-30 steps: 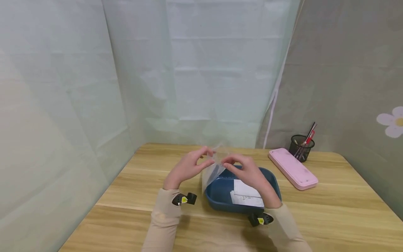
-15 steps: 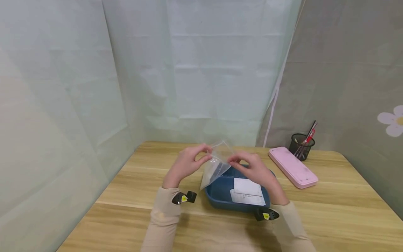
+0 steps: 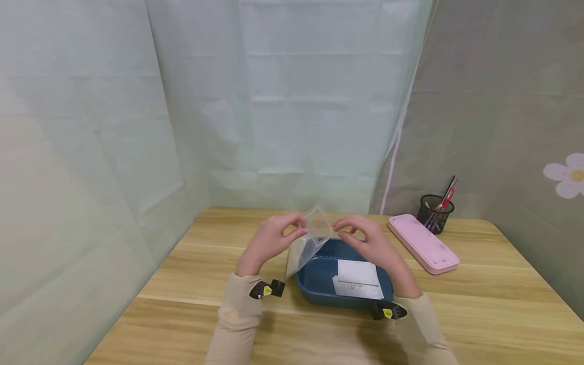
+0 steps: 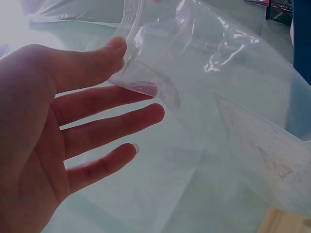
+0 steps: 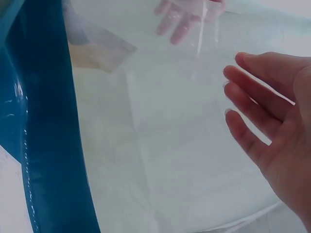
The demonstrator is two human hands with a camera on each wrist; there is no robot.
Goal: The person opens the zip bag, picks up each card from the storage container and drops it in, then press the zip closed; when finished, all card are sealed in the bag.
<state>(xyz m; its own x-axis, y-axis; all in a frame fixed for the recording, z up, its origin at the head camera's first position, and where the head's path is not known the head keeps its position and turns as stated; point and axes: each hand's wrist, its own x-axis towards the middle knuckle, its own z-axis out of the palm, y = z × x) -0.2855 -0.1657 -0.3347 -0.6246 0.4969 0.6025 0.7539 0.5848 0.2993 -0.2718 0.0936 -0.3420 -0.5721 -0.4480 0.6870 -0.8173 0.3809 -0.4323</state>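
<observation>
A clear zip-lock bag (image 3: 315,228) hangs tilted over the left part of a blue bin (image 3: 315,299). My left hand (image 3: 274,238) pinches the bag near its ribbed zip strip (image 4: 131,24) between thumb and forefinger; in the left wrist view the other fingers are spread. Low in the bag shows a pale sheet with a faint print (image 4: 272,160). My right hand (image 3: 371,243) is just right of the bag's upper edge, and in the right wrist view its relaxed fingers (image 5: 252,102) hold nothing. White printed papers (image 3: 358,281) lie in the bin.
To the right of the bin lies a pink pencil case (image 3: 424,243). Behind it stands a black mesh cup (image 3: 435,215) holding pens. All rest on a wooden table (image 3: 191,294), with pale cloth (image 3: 296,126) hanging behind and at the left.
My right hand has let go of the bag and moved slightly to the right. The left hand keeps its pinch, and the bag's top has spread out.
</observation>
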